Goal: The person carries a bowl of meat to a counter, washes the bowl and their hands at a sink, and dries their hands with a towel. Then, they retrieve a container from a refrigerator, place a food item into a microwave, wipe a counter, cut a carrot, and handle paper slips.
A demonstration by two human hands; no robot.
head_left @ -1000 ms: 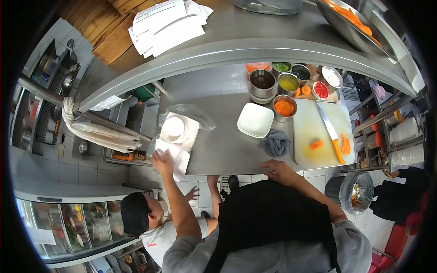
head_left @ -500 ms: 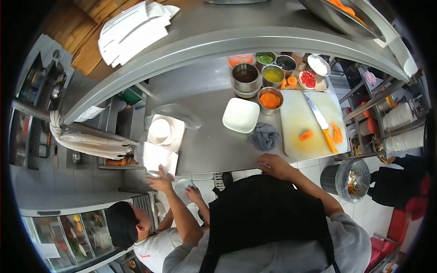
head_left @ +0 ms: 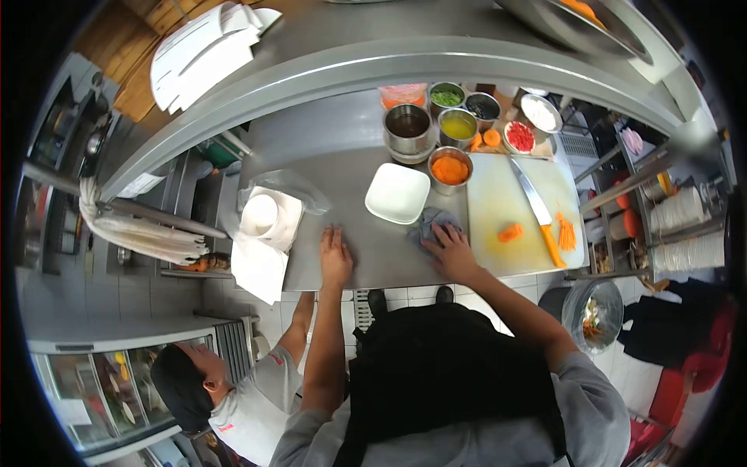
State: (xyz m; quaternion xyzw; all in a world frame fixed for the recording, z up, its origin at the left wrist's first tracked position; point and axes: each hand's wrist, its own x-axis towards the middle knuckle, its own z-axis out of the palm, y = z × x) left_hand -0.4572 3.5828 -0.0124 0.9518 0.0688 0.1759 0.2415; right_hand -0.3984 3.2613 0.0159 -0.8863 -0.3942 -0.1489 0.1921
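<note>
My left hand [head_left: 335,257] lies flat on the steel counter [head_left: 334,156], fingers stretched forward, holding nothing. With fingers spread, my right hand [head_left: 451,253] rests on a crumpled grey cloth [head_left: 423,232] near the counter's front edge. Just beyond the cloth stands a white square dish [head_left: 398,193]. A small steel pot of orange food [head_left: 450,169] is to the dish's right. On the cutting board [head_left: 490,187] to the right lie an orange-handled knife [head_left: 537,206], a carrot piece [head_left: 510,233] and carrot strips [head_left: 566,232].
Steel pots [head_left: 407,128] and bowls of ingredients stand at the back. White paper [head_left: 257,268] with a white cup [head_left: 259,215] lies left, beside clear plastic [head_left: 299,191]. A steel shelf [head_left: 389,58] crosses overhead. A co-worker [head_left: 249,405] is close on my left; a lined bin [head_left: 595,315] stands right.
My left hand has moved from the white paper at left onto the counter. My right hand has moved forward from the counter's edge onto the cloth. The co-worker's plate is no longer visible.
</note>
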